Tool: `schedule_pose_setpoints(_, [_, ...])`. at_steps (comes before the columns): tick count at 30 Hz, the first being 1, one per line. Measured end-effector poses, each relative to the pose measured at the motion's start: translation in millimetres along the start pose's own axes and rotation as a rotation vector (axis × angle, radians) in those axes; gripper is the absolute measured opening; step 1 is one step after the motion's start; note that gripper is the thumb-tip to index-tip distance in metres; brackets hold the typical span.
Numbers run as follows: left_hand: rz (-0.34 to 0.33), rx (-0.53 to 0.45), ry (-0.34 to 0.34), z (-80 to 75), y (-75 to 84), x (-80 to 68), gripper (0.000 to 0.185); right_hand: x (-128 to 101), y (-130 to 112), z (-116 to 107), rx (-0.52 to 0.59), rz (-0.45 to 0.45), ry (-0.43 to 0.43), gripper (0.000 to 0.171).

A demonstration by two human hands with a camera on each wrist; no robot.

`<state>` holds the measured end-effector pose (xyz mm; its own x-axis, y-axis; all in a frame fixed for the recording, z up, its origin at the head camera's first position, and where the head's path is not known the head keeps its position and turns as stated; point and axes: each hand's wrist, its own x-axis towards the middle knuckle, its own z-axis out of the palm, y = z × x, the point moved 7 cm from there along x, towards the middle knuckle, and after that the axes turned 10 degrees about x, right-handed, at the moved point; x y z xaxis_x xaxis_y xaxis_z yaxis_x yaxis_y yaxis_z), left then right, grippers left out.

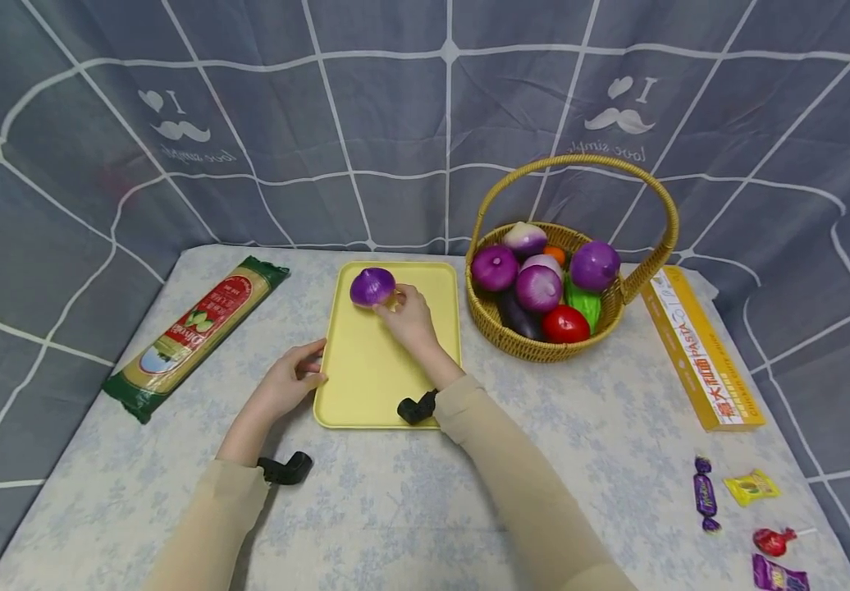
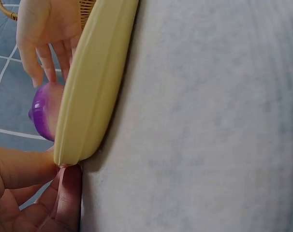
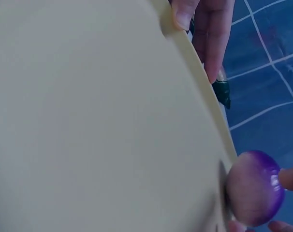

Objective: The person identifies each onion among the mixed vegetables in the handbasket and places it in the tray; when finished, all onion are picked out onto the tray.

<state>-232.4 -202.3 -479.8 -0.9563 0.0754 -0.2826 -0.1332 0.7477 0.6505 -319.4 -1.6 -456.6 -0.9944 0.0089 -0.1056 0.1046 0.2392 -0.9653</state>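
Note:
A shiny purple onion (image 1: pixel 372 287) with a pale side lies near the far left corner of the yellow tray (image 1: pixel 388 369). At its right side is my right hand (image 1: pixel 408 318), thumb and fingertips right at the onion. In the left wrist view those fingers look straight beside the onion (image 2: pixel 41 113), and in the right wrist view a thumb (image 3: pixel 290 179) overlaps its purple side. My left hand (image 1: pixel 288 380) holds the tray's left edge, its thumb at the rim and its fingers outside and below.
A wicker basket (image 1: pixel 536 351) of vegetables, with a tall handle, stands right of the tray. Left lies a spaghetti pack (image 1: pixel 199 332); far right, a yellow pasta box (image 1: pixel 701 353). Several wrapped sweets, including a purple one (image 1: pixel 705 495) and a red lollipop (image 1: pixel 772 541), lie front right.

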Motion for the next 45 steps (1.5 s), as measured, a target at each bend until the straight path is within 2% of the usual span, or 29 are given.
schedule_pose_setpoints(7, [0.008, 0.004, 0.006, -0.8, 0.3, -2.7, 0.062, -18.8, -17.3, -21.7, -0.072, -0.083, -0.037, 0.052])
schedule_pose_setpoints(13, [0.001, 0.008, 0.003, 0.2, -0.3, -1.1, 0.062, -44.6, -30.2, -61.1, -0.004, -0.233, -0.028, 0.035])
schedule_pose_setpoints(18, [0.003, 0.008, -0.003, -0.2, 0.0, 0.4, 0.062, -65.0, -39.1, -103.7, 0.013, -0.348, 0.047, 0.026])
schedule_pose_setpoints(23, [0.011, 0.008, -0.007, -0.7, 0.2, 0.1, 0.062, -76.7, -42.7, -150.9, -0.005, -0.391, 0.152, 0.025])
schedule_pose_setpoints(29, [0.008, 0.011, 0.000, -0.8, -0.3, -0.1, 0.062, -78.1, -32.9, -204.0, -0.015, -0.356, 0.298, 0.023])
schedule_pose_setpoints(33, [0.004, 0.016, -0.002, -0.7, -0.5, 0.1, 0.062, -73.9, -23.4, -225.6, -0.064, -0.296, 0.354, 0.027])
schedule_pose_setpoints(39, [-0.004, 0.019, 0.009, -2.8, 0.1, -1.2, 0.062, -61.5, -9.5, -232.7, -0.195, -0.207, 0.310, 0.049])
schedule_pose_setpoints(45, [-0.007, 0.006, 0.001, -0.8, 1.2, -0.8, 0.062, -47.5, 3.8, -232.9, -0.274, -0.120, 0.258, 0.069])
